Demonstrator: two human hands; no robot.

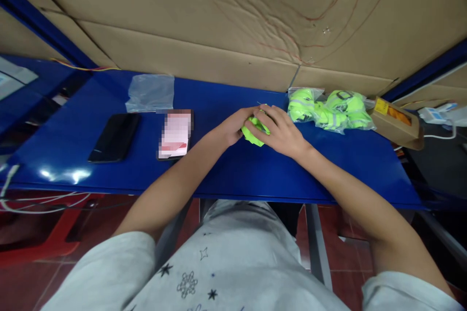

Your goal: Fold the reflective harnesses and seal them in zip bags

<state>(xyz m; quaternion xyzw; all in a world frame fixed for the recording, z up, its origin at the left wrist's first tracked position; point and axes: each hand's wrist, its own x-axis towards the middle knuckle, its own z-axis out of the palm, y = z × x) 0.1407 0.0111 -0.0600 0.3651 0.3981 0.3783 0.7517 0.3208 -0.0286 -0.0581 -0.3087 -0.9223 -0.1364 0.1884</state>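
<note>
A rolled bundle of neon yellow-green fabric [254,137] is gripped between my two hands above the middle of the blue table. My left hand [239,124] is curled round its left side, and most of those fingers are hidden behind the bundle. From above and the right, my right hand [280,129] covers it with bent fingers. Just right of my right hand lie clear plastic bags [301,105] packed with neon yellow-green fabric that has silver reflective stripes. A larger group of these filled bags [345,109] sits beside the first.
On the blue table [255,180] a clear plastic bag [151,92] lies flat at back left. Nearer are a black phone [115,137] and a phone with a lit screen [175,133]. A cardboard box [396,124] stands at the right. A cardboard wall [219,24] rises behind.
</note>
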